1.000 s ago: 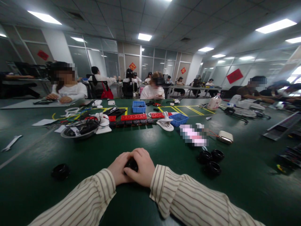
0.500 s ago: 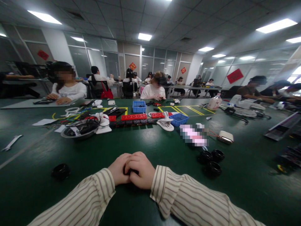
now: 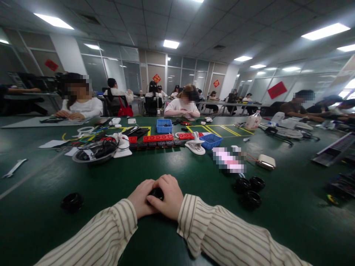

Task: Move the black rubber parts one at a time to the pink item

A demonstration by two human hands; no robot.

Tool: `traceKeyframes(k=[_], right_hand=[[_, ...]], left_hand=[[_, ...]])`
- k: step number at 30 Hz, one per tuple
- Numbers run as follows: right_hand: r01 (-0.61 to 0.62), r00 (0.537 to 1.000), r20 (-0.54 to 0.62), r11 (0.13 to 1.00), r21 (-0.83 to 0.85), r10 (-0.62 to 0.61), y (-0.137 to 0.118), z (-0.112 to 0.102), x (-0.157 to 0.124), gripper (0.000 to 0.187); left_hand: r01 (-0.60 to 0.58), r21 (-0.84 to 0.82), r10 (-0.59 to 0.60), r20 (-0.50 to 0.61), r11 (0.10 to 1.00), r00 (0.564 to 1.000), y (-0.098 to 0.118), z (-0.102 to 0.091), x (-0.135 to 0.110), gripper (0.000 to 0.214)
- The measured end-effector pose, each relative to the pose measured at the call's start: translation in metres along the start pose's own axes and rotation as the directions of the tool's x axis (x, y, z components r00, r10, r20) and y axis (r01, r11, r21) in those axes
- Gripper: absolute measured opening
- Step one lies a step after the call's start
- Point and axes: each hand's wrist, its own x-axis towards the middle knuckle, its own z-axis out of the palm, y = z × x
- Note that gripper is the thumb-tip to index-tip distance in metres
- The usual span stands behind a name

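Both hands are closed round a glossy black round part (image 3: 157,193) in front of me, low over the green table. My left hand (image 3: 140,197) wraps its far left side, fingers partly hidden. From the right, my right hand (image 3: 171,195) curls over it, with the thumb across the near side. Most of the part is covered by the fingers. A similar black round part (image 3: 72,202), hollow and ring-like, lies to the left on the table. Three more stand grouped on the right, one of them a black ring (image 3: 252,199).
Across the table lie a metal bowl of cables (image 3: 94,157), a white clip stand (image 3: 195,146), red-and-black strips (image 3: 158,138) and blue bins (image 3: 164,125). A wrench (image 3: 15,168) is at far left, a white-and-gold case (image 3: 266,162) at right. People sit opposite.
My right hand has turned and risen slightly, its thumb now across the black part, and more of the part shows. The other round parts have not moved.
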Motion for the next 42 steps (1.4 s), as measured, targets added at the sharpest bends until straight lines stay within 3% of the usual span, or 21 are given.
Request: traceKeyframes(k=[3,7,12,16,20,24,27,31,36,39,42], right_hand=[[0.033,0.999,0.024,0.999,-0.003,-0.033,0.0009,0.0013,0.0004,0.016],[0.147,0.988,0.035,0.986,0.073,-0.149,0.0012,0.0005,0.0000,0.009],[0.275,0.955,0.068,0.945,0.176,-0.290,-0.0004,-0.0017,-0.0014,0.013],[0.251,0.966,0.017,0.952,0.174,-0.258,-0.0025,-0.0040,-0.0017,0.015],[0.121,0.993,-0.028,0.988,0.098,-0.119,-0.0024,-0.0039,-0.0011,0.027],[0.037,0.999,-0.014,0.999,0.029,-0.037,-0.0010,-0.0017,-0.0009,0.027],[0.050,0.999,-0.003,0.999,0.016,-0.050,-0.0005,-0.0004,-0.0009,0.017],[0.157,0.988,0.000,0.982,0.101,-0.158,0.0009,0.0010,-0.0007,0.007],[0.343,0.937,-0.013,0.910,0.234,-0.350,0.0011,0.0006,-0.0012,0.017],[0.329,0.943,-0.048,0.911,0.248,-0.328,-0.0011,-0.0021,-0.0018,0.018],[0.222,0.975,-0.055,0.960,0.172,-0.216,-0.0028,-0.0037,-0.0018,0.017]], left_hand=[[-0.018,-0.005,0.018,0.004,1.000,1.000,0.0011,-0.0015,0.0001,0.033],[-0.003,-0.024,0.003,0.032,1.000,0.999,0.0036,-0.0033,0.0002,0.037],[-0.060,-0.036,0.062,0.058,0.998,0.996,0.0029,-0.0024,-0.0004,0.040],[-0.031,-0.040,0.032,0.014,0.999,0.999,-0.0009,0.0004,-0.0018,0.054],[0.001,-0.039,-0.001,0.000,0.999,1.000,-0.0018,0.0020,-0.0016,0.064],[0.009,0.012,-0.009,-0.006,1.000,1.000,0.0000,0.0011,0.0000,0.049],[-0.006,0.001,0.006,-0.004,1.000,1.000,0.0012,-0.0004,0.0004,0.035],[-0.007,-0.038,0.007,-0.002,0.999,1.000,0.0021,-0.0018,-0.0003,0.040],[-0.043,-0.078,0.046,0.040,0.996,0.998,0.0016,-0.0017,-0.0013,0.037],[-0.039,-0.083,0.041,0.013,0.996,0.999,0.0003,-0.0003,-0.0019,0.044],[-0.027,-0.064,0.024,-0.040,0.998,0.999,-0.0012,0.0018,-0.0023,0.056]])
